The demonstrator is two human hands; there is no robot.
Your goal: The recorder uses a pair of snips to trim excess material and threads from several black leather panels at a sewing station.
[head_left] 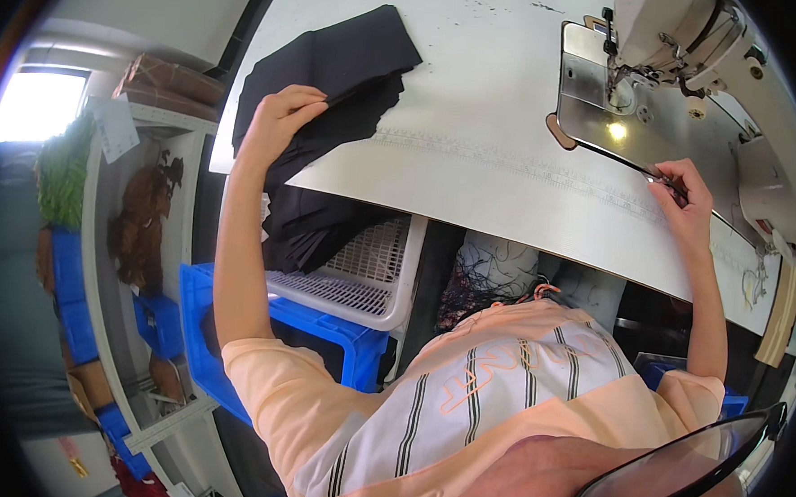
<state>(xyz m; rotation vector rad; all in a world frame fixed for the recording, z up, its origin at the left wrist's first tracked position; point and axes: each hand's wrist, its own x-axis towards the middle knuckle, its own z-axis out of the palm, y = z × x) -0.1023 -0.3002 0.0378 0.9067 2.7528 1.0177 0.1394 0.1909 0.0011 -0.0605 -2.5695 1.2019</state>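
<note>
A stack of folded black fabric pieces [332, 52] lies at the left end of the white sewing table [478, 100]. My left hand [281, 121] rests on it, thumb and fingers pinched on a layer's edge. Part of the fabric drapes over the table's front edge. At the right, my right hand [686, 199] is closed around a small dark tool [670, 184] with a shiny tip, mostly hidden by the fingers. That hand is beside the front edge of the sewing machine's metal bed [665, 141]. The sewing machine head [679, 34] stands behind it, its lamp lit over the needle area.
More black fabric [313, 231] hangs into a white plastic basket [386, 297] below the table, above a blue crate [361, 346]. A shelf unit [106, 233] with blue bins stands at the far left. Threads [478, 275] cover my lap area under the table.
</note>
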